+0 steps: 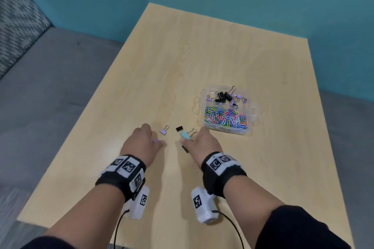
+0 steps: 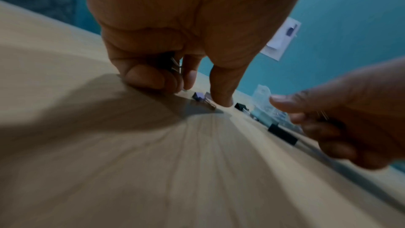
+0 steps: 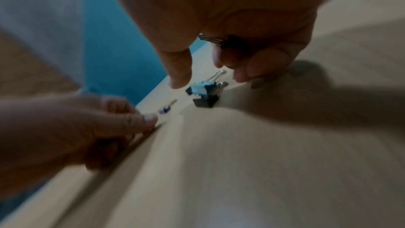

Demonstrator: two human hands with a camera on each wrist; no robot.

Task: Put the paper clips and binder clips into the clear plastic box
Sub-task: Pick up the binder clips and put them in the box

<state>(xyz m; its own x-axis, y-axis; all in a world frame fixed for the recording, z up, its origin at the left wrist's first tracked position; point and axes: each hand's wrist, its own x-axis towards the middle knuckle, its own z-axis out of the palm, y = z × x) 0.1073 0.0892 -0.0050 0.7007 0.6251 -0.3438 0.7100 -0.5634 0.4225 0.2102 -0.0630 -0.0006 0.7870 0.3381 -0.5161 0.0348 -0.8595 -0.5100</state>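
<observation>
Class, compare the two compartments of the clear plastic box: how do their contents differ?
The far compartment holds a few binder clips, black and purple; the near compartment holds a dense heap of paper clips in many colours. The far compartment is narrower, the near one wider. Both belong to one clear plastic box, open on top.

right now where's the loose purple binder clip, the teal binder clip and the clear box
purple binder clip [image 1: 163,132], head view, its purple body
teal binder clip [image 1: 185,135], head view, its teal body
clear plastic box [image 1: 255,109], head view, right rim

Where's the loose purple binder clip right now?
In the head view the purple binder clip lies on the table between the left hand and the black binder clip, left of the clear plastic box.
</observation>
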